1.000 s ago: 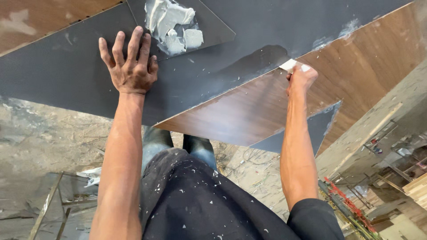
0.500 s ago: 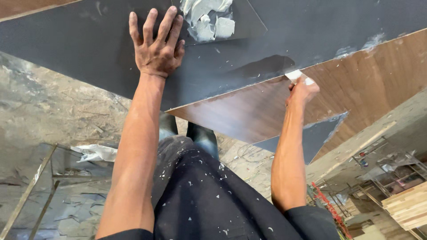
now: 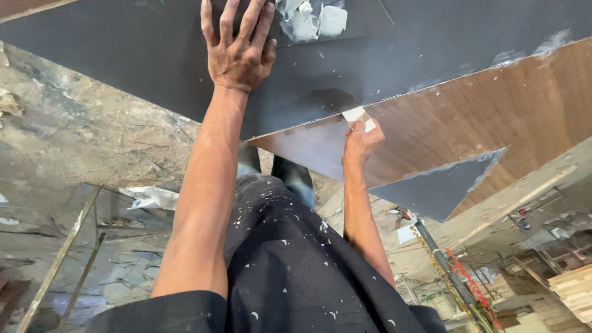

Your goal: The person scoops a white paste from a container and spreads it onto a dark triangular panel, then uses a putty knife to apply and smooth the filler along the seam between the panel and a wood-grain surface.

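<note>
The left hand [image 3: 239, 52] lies flat and open, fingers spread, pressed on the dark grey panel [image 3: 154, 68] that fills the upper frame. At 1 o'clock from it, touching the same panel, sits a clump of white paste [image 3: 314, 21] on a dark square sheet [image 3: 364, 18]. The right hand [image 3: 359, 140] is closed around a small white block [image 3: 356, 115], pinched between thumb and fingers, and holds it against the edge where the dark panel meets the brown wood-grain board [image 3: 493, 117]. That board runs from the block toward 3 o'clock; white smears [image 3: 546, 43] mark the dark surface above it, and a dark grey triangular patch [image 3: 438, 188] shows at 4 o'clock from the right hand. Both forearms cross the view and hide part of the floor. Below, black paint-flecked trousers [image 3: 296, 265] fill the centre. At 8 o'clock lie a crumpled pale wrapper [image 3: 151, 197] and thin metal rods [image 3: 58, 262] on the dusty floor. At 4 o'clock stand a pole with red wrapping [image 3: 462, 277] and stacked pale planks [image 3: 576, 287].
</note>
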Demonstrator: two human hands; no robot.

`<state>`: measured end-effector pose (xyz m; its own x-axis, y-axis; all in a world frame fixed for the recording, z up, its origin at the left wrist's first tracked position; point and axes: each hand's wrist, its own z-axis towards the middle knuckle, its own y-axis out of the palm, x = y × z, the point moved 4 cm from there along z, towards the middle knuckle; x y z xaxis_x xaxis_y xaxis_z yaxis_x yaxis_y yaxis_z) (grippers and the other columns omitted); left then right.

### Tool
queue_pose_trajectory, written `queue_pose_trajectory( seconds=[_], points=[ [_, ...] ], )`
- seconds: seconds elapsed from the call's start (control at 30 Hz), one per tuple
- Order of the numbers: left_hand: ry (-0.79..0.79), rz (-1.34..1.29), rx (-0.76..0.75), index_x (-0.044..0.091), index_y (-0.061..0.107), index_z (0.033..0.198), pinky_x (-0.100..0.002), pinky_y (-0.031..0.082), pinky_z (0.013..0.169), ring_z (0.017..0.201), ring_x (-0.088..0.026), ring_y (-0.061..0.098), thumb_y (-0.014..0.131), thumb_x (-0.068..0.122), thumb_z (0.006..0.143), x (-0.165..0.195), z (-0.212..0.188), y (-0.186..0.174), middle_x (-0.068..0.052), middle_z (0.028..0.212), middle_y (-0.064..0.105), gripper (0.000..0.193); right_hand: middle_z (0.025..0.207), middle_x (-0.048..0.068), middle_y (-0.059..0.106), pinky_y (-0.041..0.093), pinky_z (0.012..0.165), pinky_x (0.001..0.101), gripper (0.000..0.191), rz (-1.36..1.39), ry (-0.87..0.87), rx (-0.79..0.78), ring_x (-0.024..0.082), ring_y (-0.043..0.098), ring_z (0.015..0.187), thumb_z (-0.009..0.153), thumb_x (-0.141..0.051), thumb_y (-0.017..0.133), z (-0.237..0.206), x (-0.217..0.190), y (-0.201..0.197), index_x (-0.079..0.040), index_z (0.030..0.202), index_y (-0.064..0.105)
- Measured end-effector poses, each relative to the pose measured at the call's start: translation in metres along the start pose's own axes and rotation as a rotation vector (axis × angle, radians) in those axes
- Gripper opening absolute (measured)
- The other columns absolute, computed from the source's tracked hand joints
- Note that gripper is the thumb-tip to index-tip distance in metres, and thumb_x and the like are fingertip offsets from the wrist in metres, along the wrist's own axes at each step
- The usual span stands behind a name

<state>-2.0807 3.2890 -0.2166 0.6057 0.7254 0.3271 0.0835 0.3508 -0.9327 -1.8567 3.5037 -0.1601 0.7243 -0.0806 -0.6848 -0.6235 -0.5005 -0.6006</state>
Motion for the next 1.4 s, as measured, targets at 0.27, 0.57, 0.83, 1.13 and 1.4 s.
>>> queue_pose_trajectory(
  seconds=[0.27, 0.57, 0.83, 1.13, 1.4],
  points=[
    [-0.016, -0.017, 0.022, 0.020, 0.060, 0.148, -0.065, 0.021, 0.121, 0.138, -0.028, 0.040, 0.071, 0.031, 0.092, -0.001, -0.005, 0.006, 0.002, 0.150, 0.050, 0.059, 0.070, 0.004, 0.063, 0.044, 0.048, 0.0276, 0.021, -0.031, 0.045, -0.050, 0.009, 0.056, 0.054, 0.093, -0.006, 0.056, -0.070, -0.005, 0.034, 0.008, 0.101, 0.069],
    [0.000, -0.005, 0.001, 0.019, 0.064, 0.139, -0.065, 0.023, 0.118, 0.138, -0.033, 0.040, 0.071, 0.031, 0.093, -0.005, -0.010, 0.016, 0.000, 0.149, 0.051, 0.048, 0.074, 0.010, 0.063, 0.044, 0.059, 0.0383, 0.022, -0.008, -0.029, -0.096, 0.020, 0.055, 0.066, 0.097, -0.014, 0.054, -0.134, 0.009, 0.070, 0.004, 0.093, 0.067],
    [0.022, 0.021, -0.002, 0.019, 0.062, 0.147, -0.062, 0.018, 0.123, 0.139, -0.031, 0.040, 0.072, 0.033, 0.095, 0.001, 0.002, 0.001, 0.000, 0.151, 0.050, 0.054, 0.078, 0.005, 0.065, 0.046, 0.057, 0.0255, 0.019, 0.214, 0.160, -0.357, 0.008, 0.058, 0.068, 0.099, -0.016, 0.067, -0.155, 0.003, 0.056, 0.001, 0.098, 0.073],
    [0.016, 0.077, -0.058, 0.019, 0.061, 0.151, -0.061, 0.020, 0.124, 0.142, -0.029, 0.040, 0.068, 0.035, 0.097, -0.002, 0.000, 0.001, 0.001, 0.155, 0.048, 0.056, 0.089, 0.009, 0.071, 0.054, 0.066, 0.0323, 0.009, -0.003, -0.264, -0.511, 0.018, 0.066, 0.076, 0.097, -0.004, 0.071, 0.020, -0.015, -0.001, 0.001, 0.103, 0.070],
    [0.066, 0.174, -0.036, 0.014, 0.075, 0.140, -0.061, 0.024, 0.123, 0.142, -0.032, 0.046, 0.058, 0.049, 0.108, 0.027, 0.020, -0.007, -0.002, 0.158, 0.055, 0.050, 0.095, 0.012, 0.073, 0.056, 0.077, 0.0373, 0.021, 0.165, -0.256, -0.865, 0.021, 0.069, 0.085, 0.096, -0.015, 0.070, -0.089, 0.002, 0.035, -0.005, 0.114, 0.075]
  ],
)
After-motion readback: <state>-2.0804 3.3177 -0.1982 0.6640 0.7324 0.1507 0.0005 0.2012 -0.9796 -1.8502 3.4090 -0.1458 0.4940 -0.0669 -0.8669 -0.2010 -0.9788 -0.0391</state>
